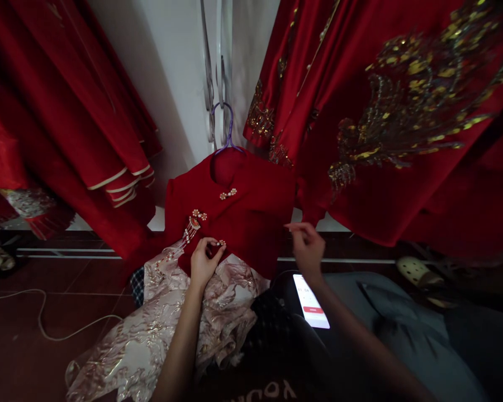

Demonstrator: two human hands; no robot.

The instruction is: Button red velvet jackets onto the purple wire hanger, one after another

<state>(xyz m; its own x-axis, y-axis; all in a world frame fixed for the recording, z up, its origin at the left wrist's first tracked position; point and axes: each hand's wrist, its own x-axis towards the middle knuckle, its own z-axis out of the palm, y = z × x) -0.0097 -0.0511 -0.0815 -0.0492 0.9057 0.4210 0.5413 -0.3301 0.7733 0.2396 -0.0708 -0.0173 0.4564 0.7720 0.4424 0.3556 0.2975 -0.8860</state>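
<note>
Left hand (205, 259) pinches beaded ornament (222, 243) at six o'clock on red jacket (251, 209); loosening could shift it. Right hand (308, 245): grip I cannot tell.

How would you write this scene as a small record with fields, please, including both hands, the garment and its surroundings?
Left hand: thumb and finger close at the lowest beaded ornament on the red top
Right hand: raised by the red top's edge, fingers bent; anything held is too small to tell
Support: purple hanger
Below the top: pale shiny fabric
Phone: screen lit, beside the right forearm
Both sides: hanging red garments, one with gold decoration
</note>
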